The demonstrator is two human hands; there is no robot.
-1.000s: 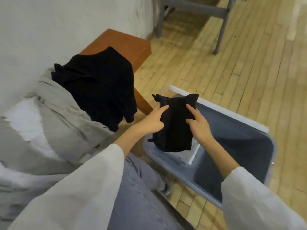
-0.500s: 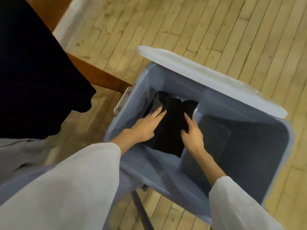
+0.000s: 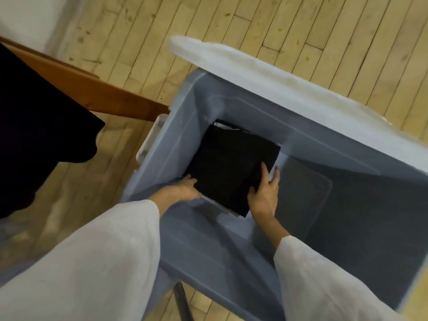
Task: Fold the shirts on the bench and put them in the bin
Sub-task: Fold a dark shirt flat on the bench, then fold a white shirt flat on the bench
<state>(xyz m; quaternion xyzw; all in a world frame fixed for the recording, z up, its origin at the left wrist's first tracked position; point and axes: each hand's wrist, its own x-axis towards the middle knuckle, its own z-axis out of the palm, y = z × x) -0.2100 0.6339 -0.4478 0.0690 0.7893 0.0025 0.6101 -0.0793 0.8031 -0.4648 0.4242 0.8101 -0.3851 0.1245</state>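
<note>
A folded black shirt (image 3: 231, 165) lies flat in the grey-blue bin (image 3: 185, 117); a second black shirt (image 3: 39, 126) overhangs the bench (image 3: 111, 98).

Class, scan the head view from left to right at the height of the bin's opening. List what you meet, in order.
In order: unfolded black shirt → bin handle → left hand → folded black shirt → right hand.

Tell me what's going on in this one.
A person in loose white sleeves is placing a folded black shirt into a grey-blue plastic bin on the wooden floor. Both hands hold the shirt: the left hand at its near-left edge, the right hand at its right edge with the thumb on top. The shirt appears to sit on a white folded item. Another black garment hangs over the wooden bench.
</note>
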